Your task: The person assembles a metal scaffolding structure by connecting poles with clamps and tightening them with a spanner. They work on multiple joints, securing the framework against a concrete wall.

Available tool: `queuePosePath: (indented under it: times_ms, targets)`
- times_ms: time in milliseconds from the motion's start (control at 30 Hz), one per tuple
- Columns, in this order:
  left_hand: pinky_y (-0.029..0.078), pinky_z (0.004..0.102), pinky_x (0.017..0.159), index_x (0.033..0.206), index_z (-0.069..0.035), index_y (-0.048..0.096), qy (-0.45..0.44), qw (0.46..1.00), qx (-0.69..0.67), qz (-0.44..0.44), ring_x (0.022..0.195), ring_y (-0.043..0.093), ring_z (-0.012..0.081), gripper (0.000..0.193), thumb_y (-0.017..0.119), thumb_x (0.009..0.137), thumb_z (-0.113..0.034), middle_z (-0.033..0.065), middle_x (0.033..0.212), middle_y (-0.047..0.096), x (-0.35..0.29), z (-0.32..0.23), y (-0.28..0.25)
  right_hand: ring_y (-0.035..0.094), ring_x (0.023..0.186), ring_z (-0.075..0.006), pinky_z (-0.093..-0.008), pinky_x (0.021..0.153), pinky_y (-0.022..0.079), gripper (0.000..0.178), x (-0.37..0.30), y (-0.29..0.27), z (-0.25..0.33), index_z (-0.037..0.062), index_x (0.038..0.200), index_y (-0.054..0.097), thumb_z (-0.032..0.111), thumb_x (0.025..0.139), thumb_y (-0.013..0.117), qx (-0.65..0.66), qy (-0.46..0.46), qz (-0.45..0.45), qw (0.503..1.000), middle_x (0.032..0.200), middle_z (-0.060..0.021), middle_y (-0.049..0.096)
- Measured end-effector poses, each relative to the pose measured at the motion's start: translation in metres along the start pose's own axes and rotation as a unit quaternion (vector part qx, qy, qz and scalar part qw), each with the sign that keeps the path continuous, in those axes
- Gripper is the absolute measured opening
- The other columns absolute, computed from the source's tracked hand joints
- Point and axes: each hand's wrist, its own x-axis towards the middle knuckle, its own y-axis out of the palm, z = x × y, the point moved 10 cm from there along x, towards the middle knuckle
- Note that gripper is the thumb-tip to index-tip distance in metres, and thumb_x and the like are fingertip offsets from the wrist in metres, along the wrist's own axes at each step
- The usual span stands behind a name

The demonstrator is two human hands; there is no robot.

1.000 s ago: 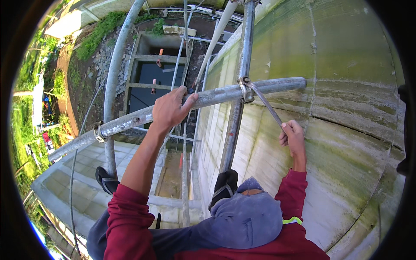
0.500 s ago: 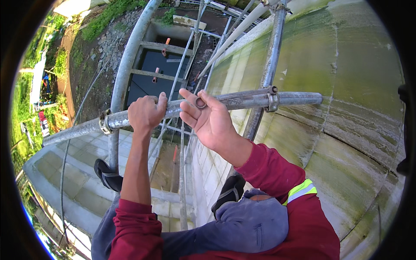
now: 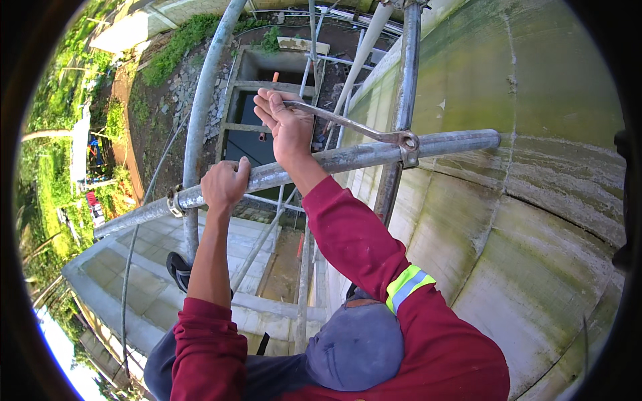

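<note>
Gripping a horizontal scaffold tube (image 3: 348, 158), the left hand (image 3: 224, 187) is clenched around it at about 9 o'clock from the picture's centre, fingers curled over the top of the pipe. The right hand (image 3: 286, 127) sits just above the same tube at about 11 o'clock, its grip wrapped around the handle end of a long steel spanner (image 3: 348, 124). The spanner runs from the palm toward 3 o'clock, and its head sits on the scaffold coupler (image 3: 408, 148) where the horizontal tube crosses a vertical standard (image 3: 401, 100). A second coupler (image 3: 175, 199) clamps the tube to a curved upright pipe (image 3: 200, 113) at 9 o'clock, just beside the left hand. Both forearms wear red sleeves, and the right sleeve carries a yellow and grey reflective band (image 3: 409, 286). A mossy concrete wall (image 3: 535, 220) fills the side from 1 to 5 o'clock, close behind the standard. Far below, at 12 o'clock, lies a rectangular concrete pit (image 3: 267, 113) holding dark water. One dark shoe (image 3: 179, 269) shows at 8 o'clock, resting on a pale concrete ledge (image 3: 127, 267).
</note>
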Motion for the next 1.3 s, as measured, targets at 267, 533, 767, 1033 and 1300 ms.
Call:
queuePosePath:
  times_ms: [267, 533, 767, 1033, 1300]
  targets:
    - [0.052, 0.0510, 0.076, 0.083, -0.005, 0.077, 0.001, 1.000, -0.011, 0.002, 0.079, 0.068, 0.0444, 0.054, 0.048, 0.092, -0.050, 0.0251, 0.079, 0.069, -0.002, -0.002, -0.005, 0.041, 0.052, -0.0065, -0.0235, 0.053, 0.039, 0.028, -0.158, -0.129, 0.164, 0.0033, 0.104, 0.056, 0.030, 0.106, 0.048, -0.413, -0.092, -0.082, 0.903, 0.060, 0.0039, 0.044]
    - [0.052, 0.0503, 0.078, 0.085, -0.005, 0.077, 0.012, 1.000, -0.015, 0.003, 0.081, 0.068, 0.0442, 0.054, 0.047, 0.091, -0.049, 0.0247, 0.081, 0.070, -0.002, -0.003, -0.006, 0.064, 0.062, -0.0329, -0.0448, 0.058, 0.049, 0.035, -0.209, -0.171, 0.303, 0.0124, 0.131, 0.062, 0.025, 0.099, 0.056, -0.895, -0.114, -0.103, 0.419, 0.072, -0.0163, 0.065]
    - [0.053, 0.0504, 0.076, 0.082, -0.003, 0.076, 0.011, 1.000, -0.024, 0.007, 0.079, 0.068, 0.0445, 0.056, 0.046, 0.090, -0.049, 0.0257, 0.078, 0.069, -0.001, 0.001, -0.004, 0.066, 0.071, -0.0412, -0.0526, 0.063, 0.050, 0.045, -0.176, -0.177, 0.292, 0.0156, 0.142, 0.053, 0.018, 0.097, 0.054, -0.973, -0.021, -0.024, 0.230, 0.082, -0.0193, 0.068]
    - [0.053, 0.0499, 0.075, 0.079, 0.001, 0.075, 0.020, 0.999, -0.049, 0.015, 0.077, 0.068, 0.0449, 0.059, 0.047, 0.090, -0.050, 0.0259, 0.078, 0.070, 0.003, 0.001, 0.001, 0.068, 0.083, -0.0293, -0.0434, 0.076, 0.050, 0.051, -0.116, -0.207, 0.324, 0.0130, 0.148, 0.045, 0.010, 0.097, 0.046, -0.991, -0.068, 0.089, -0.069, 0.093, -0.0105, 0.064]
    - [0.053, 0.0501, 0.074, 0.079, -0.003, 0.076, 0.018, 0.998, -0.057, 0.012, 0.075, 0.069, 0.0427, 0.056, 0.048, 0.092, -0.050, 0.0237, 0.076, 0.070, 0.004, 0.007, 0.004, 0.069, 0.081, -0.0450, -0.0544, 0.074, 0.052, 0.048, -0.177, -0.200, 0.252, -0.0095, 0.128, 0.041, 0.014, 0.088, 0.052, -0.964, 0.135, -0.021, 0.228, 0.087, -0.0286, 0.069]
